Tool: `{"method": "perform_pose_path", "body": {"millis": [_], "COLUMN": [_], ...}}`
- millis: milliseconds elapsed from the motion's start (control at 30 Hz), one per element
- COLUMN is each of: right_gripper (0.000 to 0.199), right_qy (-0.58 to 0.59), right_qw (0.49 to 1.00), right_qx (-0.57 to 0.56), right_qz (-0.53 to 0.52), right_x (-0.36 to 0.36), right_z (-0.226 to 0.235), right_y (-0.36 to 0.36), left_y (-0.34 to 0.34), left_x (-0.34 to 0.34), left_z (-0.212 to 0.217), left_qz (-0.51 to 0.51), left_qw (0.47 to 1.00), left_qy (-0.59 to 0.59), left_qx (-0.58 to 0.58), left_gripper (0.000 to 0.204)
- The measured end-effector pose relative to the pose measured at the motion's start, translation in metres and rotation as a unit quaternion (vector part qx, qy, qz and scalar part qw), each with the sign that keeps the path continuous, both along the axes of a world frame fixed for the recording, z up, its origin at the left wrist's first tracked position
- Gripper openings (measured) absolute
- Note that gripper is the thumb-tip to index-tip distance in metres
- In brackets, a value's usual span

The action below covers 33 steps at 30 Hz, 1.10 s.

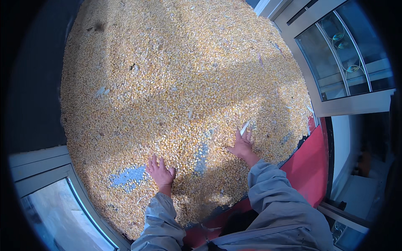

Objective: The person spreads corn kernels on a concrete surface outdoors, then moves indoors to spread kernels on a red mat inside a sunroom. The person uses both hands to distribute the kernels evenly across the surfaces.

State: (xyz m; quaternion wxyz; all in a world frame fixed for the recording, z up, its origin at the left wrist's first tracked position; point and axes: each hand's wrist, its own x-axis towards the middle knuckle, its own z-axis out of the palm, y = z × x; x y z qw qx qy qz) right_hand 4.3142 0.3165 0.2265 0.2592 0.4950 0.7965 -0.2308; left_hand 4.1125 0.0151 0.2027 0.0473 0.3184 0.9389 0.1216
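Observation:
A wide layer of loose yellow corn kernels (180, 75) spreads in front of me. My left hand (161, 172) rests palm down on the kernels with its fingers spread, beside a patch of blue-grey sheet (128, 176) showing through. Farther forward and to the right, my right hand (242, 147) also lies on the corn, fingers apart. A pale strip of husk (245, 127) is at its fingertips; whether they touch it I cannot tell. Between my hands, another strip of the sheet shows among scattered kernels. Neither hand visibly grips anything.
A glazed door panel (345, 52) borders the corn at the right, and a framed glass panel (63, 213) at the lower left. Red flooring (307, 165) lies along the near right edge. Bits of husk (101, 91) and dark specks (132, 67) dot the corn.

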Motion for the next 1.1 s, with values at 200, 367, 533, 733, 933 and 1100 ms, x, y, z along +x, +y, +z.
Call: {"method": "perform_pose_path", "body": {"millis": [200, 367, 533, 733, 933, 1100], "right_gripper": [0.116, 0.113, 0.091, 0.099, 0.107, 0.11], "right_qy": [0.063, 0.082, 0.031, 0.002, 0.022, 0.023], "right_qw": [0.997, 0.996, 0.994, 1.0, 0.999, 0.997], "right_qx": [0.014, 0.018, 0.096, -0.003, -0.007, 0.054], "right_qz": [0.029, 0.034, 0.044, 0.0, 0.023, 0.049], "right_x": [-0.008, -0.009, 0.016, -0.014, -0.02, -0.001], "right_z": [0.011, 0.009, -0.061, 0.007, 0.014, -0.024], "right_y": [-0.012, -0.011, 0.005, -0.001, -0.005, 0.004], "left_y": [0.016, 0.12, 0.141, -0.038, -0.213, -0.222], "left_x": [0.003, 0.058, 0.046, -0.094, -0.123, -0.174], "left_z": [0.018, 0.061, 0.126, 0.243, 0.25, 0.173], "left_qz": [0.067, 0.027, -0.118, 0.021, 0.28, 0.302], "left_qw": [0.991, 0.942, 0.969, 0.949, 0.918, 0.915], "left_qy": [-0.08, -0.262, -0.193, -0.072, -0.021, -0.084], "left_qx": [-0.087, -0.207, -0.096, -0.305, -0.28, -0.252], "left_gripper": [0.061, 0.067, 0.067, 0.059, 0.065, 0.075]}}
